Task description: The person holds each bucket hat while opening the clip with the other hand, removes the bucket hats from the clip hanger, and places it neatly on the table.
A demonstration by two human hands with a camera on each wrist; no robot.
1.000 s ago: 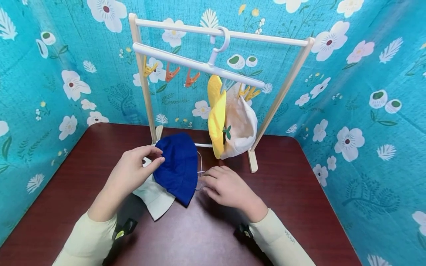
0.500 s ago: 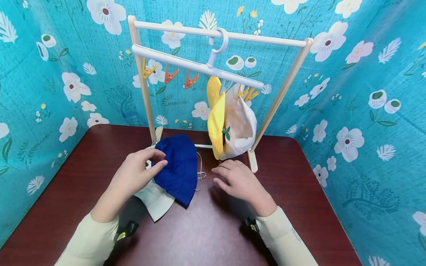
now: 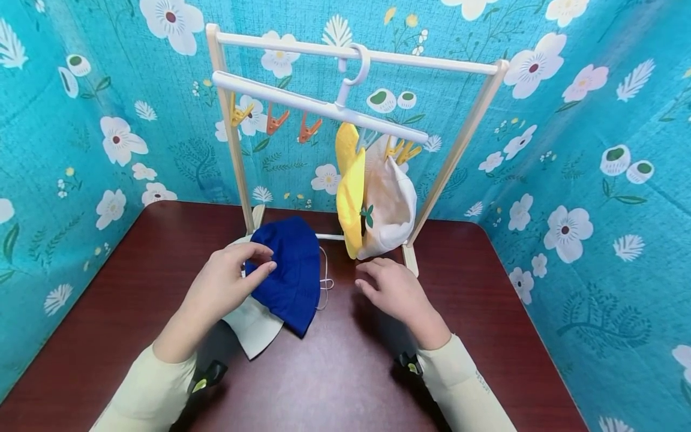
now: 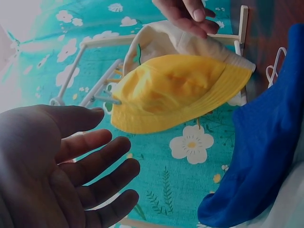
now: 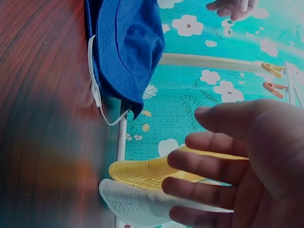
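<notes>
A dark blue bucket hat (image 3: 294,270) lies on the table, partly covering a pale hat (image 3: 252,331). From its right edge a thin white cord (image 3: 326,283) loops onto the wood. My left hand (image 3: 222,281) hovers over the blue hat's left side, fingers relaxed, holding nothing; its fingers show spread apart in the left wrist view. To the right of the cord, my right hand (image 3: 398,289) is held above the table with loose, bare fingers. Beyond it hang a yellow bucket hat (image 3: 351,198) and a cream hat (image 3: 393,207) with a green sprout mark.
A wooden rack (image 3: 465,147) stands at the back of the dark red table (image 3: 345,378). From its bar hangs a tilted white clip hanger (image 3: 281,95). On its left half are a yellow clip (image 3: 239,114) and orange clips (image 3: 276,122). Floral cloth (image 3: 583,180) surrounds the table.
My right hand has drawn away from the white cord, moving right. My left hand has shifted slightly right over the blue hat. The hats stay in place.
</notes>
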